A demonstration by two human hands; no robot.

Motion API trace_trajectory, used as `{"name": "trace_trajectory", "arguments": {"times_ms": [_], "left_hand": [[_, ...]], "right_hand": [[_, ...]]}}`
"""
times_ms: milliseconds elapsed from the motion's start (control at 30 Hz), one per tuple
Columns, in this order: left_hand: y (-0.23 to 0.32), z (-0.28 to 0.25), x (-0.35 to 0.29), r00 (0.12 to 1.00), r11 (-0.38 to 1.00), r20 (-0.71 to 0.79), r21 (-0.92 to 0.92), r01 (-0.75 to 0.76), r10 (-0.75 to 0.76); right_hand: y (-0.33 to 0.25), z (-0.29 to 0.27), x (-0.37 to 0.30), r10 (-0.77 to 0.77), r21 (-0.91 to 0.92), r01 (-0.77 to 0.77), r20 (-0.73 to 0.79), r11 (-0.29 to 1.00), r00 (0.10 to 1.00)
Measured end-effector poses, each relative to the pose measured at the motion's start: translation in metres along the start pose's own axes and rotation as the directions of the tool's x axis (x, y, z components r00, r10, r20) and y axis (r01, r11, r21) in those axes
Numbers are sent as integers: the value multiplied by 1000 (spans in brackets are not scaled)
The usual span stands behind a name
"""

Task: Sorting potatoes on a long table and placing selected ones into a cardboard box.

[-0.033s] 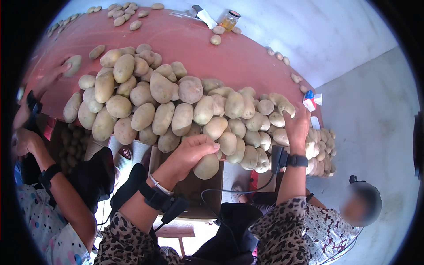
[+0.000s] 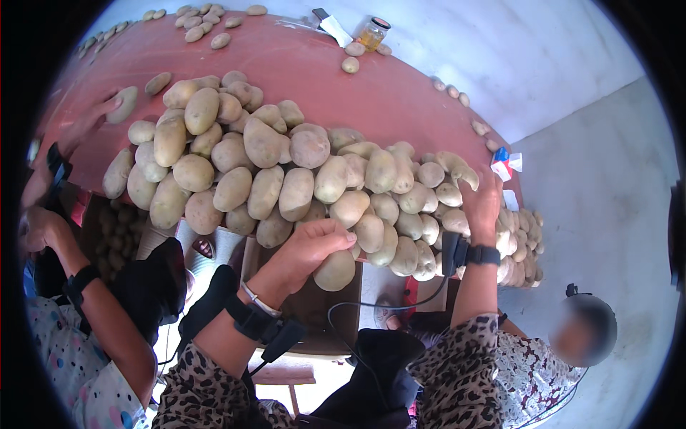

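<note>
My left hand [image 2: 306,252] is closed on a round, pale potato [image 2: 334,270] just over the table's near edge, with the thumb along its top. At the right part of the heap, my right hand [image 2: 483,204] curls its fingers around a yellowish potato [image 2: 465,176]. Part of that potato is hidden behind the fingers. Between and beyond both hands spreads a long heap of potatoes [image 2: 296,193], stacked several deep along the near side of the red table [image 2: 293,79].
On the left, a co-worker's hand [image 2: 93,118] touches a potato [image 2: 125,104]. A glass jar [image 2: 373,33] stands at the back, and a small red and blue box [image 2: 502,164] at the right. Beneath the edge is an open box [image 2: 300,314]. Another person [image 2: 532,372] sits at right.
My hands keep their places and grips. The co-worker's hand at the left has shifted very slightly to the right with the potato.
</note>
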State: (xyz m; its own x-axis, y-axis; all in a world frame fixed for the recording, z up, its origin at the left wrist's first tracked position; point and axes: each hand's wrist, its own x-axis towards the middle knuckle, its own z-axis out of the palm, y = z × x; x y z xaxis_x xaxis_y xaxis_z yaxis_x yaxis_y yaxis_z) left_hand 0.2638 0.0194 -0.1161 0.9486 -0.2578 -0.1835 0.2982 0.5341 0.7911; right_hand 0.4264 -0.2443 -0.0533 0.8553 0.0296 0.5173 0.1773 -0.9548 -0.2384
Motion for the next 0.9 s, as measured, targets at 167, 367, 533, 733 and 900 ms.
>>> {"name": "trace_trajectory", "arguments": {"times_ms": [167, 367, 533, 733, 900], "left_hand": [[5, 3, 0, 1000, 999, 16, -52, 17, -16], [2, 4, 2, 999, 1000, 36, 11, -2, 2], [0, -1, -1, 1000, 1000, 10, 13, 6, -7], [11, 10, -7, 992, 969, 129, 246, -20, -12], [12, 10, -7, 985, 970, 161, 242, 27, -68]], "right_hand": [[19, 28, 21, 53, -32, -49, 137, 998, 989], [28, 18, 25, 89, -81, -76, 171, 994, 981], [-28, -40, -42, 227, 749, -442, 379, 494, 897], [-72, -38, -121, -61, 828, -480, 517, 290, 854], [-85, -19, -137, -260, 847, -400, 498, 351, 827]]}}
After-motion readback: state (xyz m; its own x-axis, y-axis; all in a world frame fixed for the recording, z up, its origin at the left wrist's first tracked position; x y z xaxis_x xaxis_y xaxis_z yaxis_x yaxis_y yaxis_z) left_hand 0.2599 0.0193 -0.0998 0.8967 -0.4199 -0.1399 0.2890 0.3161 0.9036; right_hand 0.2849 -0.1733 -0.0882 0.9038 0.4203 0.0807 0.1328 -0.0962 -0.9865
